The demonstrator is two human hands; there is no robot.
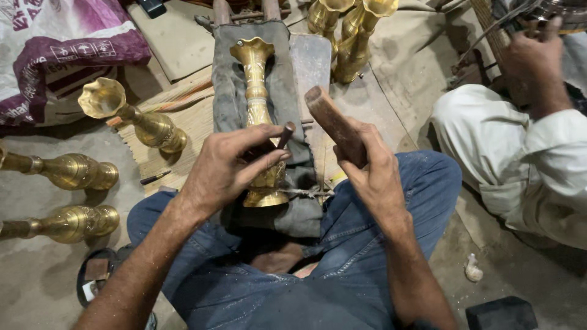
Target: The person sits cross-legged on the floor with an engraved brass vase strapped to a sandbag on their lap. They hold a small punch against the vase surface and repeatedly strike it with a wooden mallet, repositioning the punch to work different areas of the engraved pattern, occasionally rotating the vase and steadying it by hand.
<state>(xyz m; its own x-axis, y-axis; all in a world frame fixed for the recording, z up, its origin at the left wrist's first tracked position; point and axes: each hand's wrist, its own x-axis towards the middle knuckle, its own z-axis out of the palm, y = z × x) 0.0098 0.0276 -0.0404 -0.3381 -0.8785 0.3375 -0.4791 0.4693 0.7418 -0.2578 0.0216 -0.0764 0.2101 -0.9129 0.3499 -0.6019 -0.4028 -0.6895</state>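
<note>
A tall brass vase (257,91) lies lengthwise on a dark cloth-covered rest (227,91) between my knees, its flared mouth pointing away from me. My left hand (227,166) pinches a short dark metal punch (285,135) and hovers over the vase's lower body, hiding part of it. Just right of the vase, my right hand (372,171) grips a wooden mallet handle (333,122) that angles up and to the left. The mallet's head is hidden.
Three brass vases (131,116) (70,171) (64,223) lie on the floor at left, and more (345,36) stand at the top. A purple and white sack (58,43) lies top left. Another person in white clothes (520,153) sits at right. A small dark tool (154,178) rests on the mat.
</note>
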